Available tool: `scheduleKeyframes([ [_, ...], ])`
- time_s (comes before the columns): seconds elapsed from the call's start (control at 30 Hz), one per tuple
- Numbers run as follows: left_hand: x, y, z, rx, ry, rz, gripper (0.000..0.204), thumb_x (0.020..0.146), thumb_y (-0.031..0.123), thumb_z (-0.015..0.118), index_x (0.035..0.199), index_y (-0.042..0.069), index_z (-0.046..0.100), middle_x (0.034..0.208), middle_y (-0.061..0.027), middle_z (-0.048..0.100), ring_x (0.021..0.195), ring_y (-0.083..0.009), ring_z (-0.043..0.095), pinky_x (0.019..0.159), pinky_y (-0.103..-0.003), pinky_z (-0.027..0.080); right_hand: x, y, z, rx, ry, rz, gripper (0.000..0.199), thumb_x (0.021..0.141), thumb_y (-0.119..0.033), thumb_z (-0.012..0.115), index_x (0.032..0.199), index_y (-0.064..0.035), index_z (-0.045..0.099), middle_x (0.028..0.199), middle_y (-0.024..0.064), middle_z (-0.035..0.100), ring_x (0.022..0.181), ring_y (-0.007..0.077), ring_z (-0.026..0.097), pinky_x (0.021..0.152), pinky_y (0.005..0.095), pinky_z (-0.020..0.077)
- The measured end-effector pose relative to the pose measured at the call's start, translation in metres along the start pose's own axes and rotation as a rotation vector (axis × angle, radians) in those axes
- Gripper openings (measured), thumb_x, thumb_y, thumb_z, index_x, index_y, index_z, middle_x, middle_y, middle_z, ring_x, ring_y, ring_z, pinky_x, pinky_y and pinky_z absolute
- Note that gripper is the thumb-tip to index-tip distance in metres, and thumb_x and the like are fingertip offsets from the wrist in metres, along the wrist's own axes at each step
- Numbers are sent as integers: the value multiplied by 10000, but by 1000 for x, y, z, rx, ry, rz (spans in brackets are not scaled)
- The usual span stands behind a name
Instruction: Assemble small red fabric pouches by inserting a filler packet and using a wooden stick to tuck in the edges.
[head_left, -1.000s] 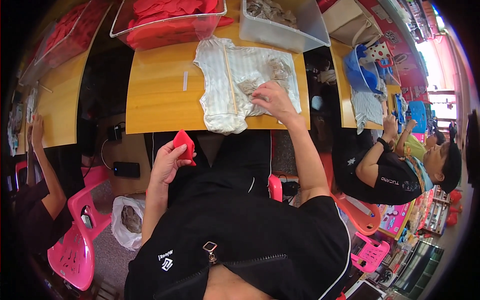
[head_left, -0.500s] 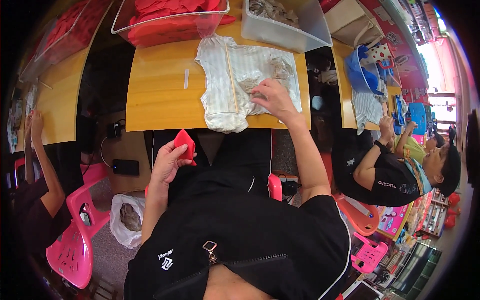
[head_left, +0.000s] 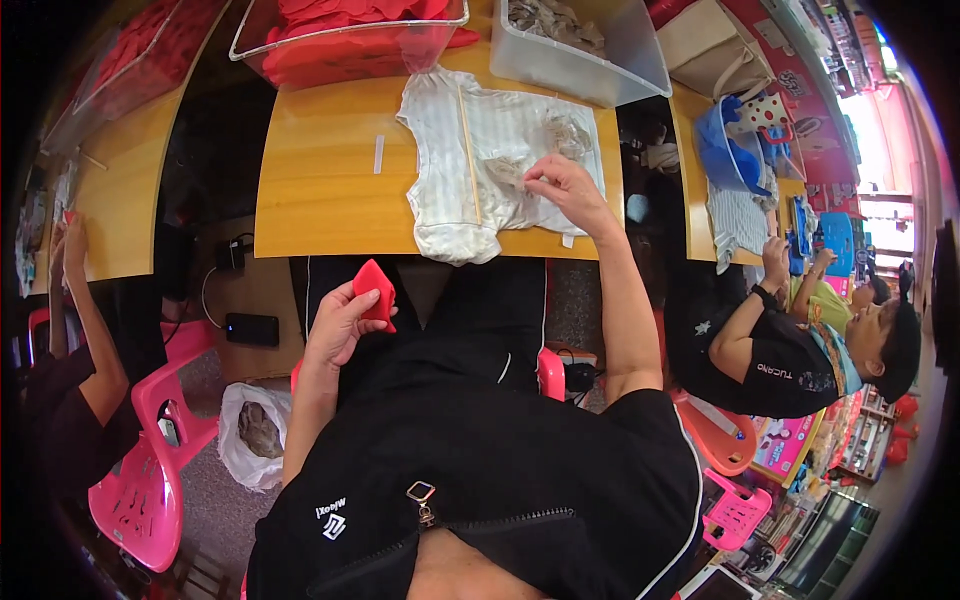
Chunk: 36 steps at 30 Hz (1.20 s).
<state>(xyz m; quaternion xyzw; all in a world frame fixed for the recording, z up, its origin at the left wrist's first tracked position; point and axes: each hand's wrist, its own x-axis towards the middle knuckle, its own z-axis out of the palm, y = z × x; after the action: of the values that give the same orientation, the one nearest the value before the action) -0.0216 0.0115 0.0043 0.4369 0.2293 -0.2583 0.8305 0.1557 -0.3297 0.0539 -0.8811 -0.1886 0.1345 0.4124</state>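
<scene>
My left hand [head_left: 345, 318] is closed on a folded piece of red cloth [head_left: 374, 293], held just off the table's front edge. Over the right part of a pale striped garment [head_left: 445, 150], the thumb and fingers of my right hand [head_left: 568, 190] are pinched together. They meet at the edge of some grey-brown wispy material [head_left: 505, 172], a bit of which seems caught between the fingertips. A second clump of it [head_left: 568, 135] lies farther back on the garment. A thin wooden stick [head_left: 468, 150] rests lengthwise on the garment, left of my right hand.
Behind the garment stand a clear bin of red cloth pieces [head_left: 360, 52] and a translucent bin [head_left: 590, 68] of grey-brown material. A thin white strip [head_left: 379, 155] lies on the wooden table [head_left: 320, 190]. People work at both sides. A white bag [head_left: 235, 455] sits on the floor.
My right hand has drawn slightly right and its fingertips have come together in a pinch. My left hand keeps its hold on the red cloth. The view has shifted a little.
</scene>
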Motion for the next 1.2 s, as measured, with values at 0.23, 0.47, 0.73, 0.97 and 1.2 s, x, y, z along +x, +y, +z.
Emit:
scheduleKeyframes([
  [0.23, 3, -3, -3, -13, -12, -2, 233, 879, 158, 624, 1050, 4, 594, 929, -109, 665, 790, -199, 675, 587, -235, 562, -8, -3, 2, -31, 111, 6, 189, 838, -134, 637, 977, -7, 652, 889, 64, 603, 803, 172, 569, 725, 275, 446],
  [0.47, 1, 1, 2, -14, -14, 7, 224, 881, 156, 620, 1047, 9, 596, 928, -109, 667, 791, -198, 675, 589, -237, 563, 10, -5, 40, -463, 317, 217, 404, 782, -354, 668, 856, 38, 601, 923, 207, 601, 833, 336, 583, 725, 392, 452],
  [0.73, -3, -7, -8, -39, -9, 0, 229, 877, 160, 625, 1047, 9, 597, 928, -107, 665, 788, -197, 674, 590, -236, 562, 5, -5, 52, -414, 325, 27, 405, 752, -321, 703, 853, 56, 594, 796, 202, 629, 756, 343, 603, 696, 393, 466],
  [0.97, -1, -7, -10, -49, -37, 3, 240, 874, 163, 630, 1055, 10, 592, 930, -103, 663, 790, -196, 673, 588, -230, 562, -1, 9, 59, 417, 336, 331, 278, 831, -239, 665, 965, 0, 620, 928, 116, 660, 813, 250, 641, 710, 354, 493],
  [1.2, -1, -11, -12, -104, -50, -17, 219, 885, 151, 610, 1056, 15, 592, 926, -109, 663, 805, -199, 673, 590, -231, 565, -24, 4, 64, 1993, 217, 155, 288, 882, -224, 621, 1119, -71, 561, 956, 45, 632, 889, 215, 570, 749, 415, 483],
])
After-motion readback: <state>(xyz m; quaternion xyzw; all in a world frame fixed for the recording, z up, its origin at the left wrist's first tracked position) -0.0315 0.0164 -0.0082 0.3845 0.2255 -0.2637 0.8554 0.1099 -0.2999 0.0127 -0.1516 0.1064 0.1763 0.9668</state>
